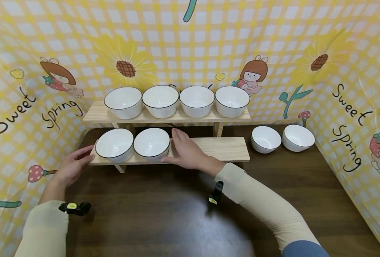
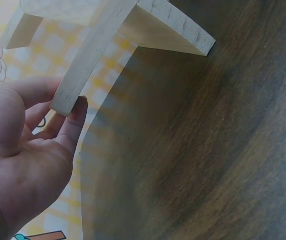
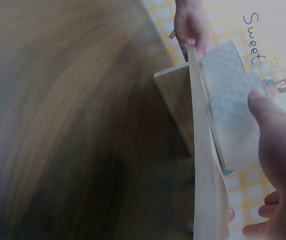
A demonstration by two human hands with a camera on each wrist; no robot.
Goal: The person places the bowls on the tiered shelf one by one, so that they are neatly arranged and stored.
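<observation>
By the left hand [image 1: 71, 167] the lower shelf [image 1: 226, 148] is pinched at its end, and by the straight-fingered right hand [image 1: 189, 150] the bowl [image 1: 152, 143] at its nine o'clock is apparently being lined up, so a reach for the loose bowls [image 1: 266, 139] at three o'clock is probably called for.

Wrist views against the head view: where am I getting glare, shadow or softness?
Head view: fairly crisp, soft glare on the table, dark shadow beside the right sleeve; left wrist view: hazy, patterned cloth washed out at upper left; right wrist view: dim and soft, bowls lacking crisp detail.
</observation>
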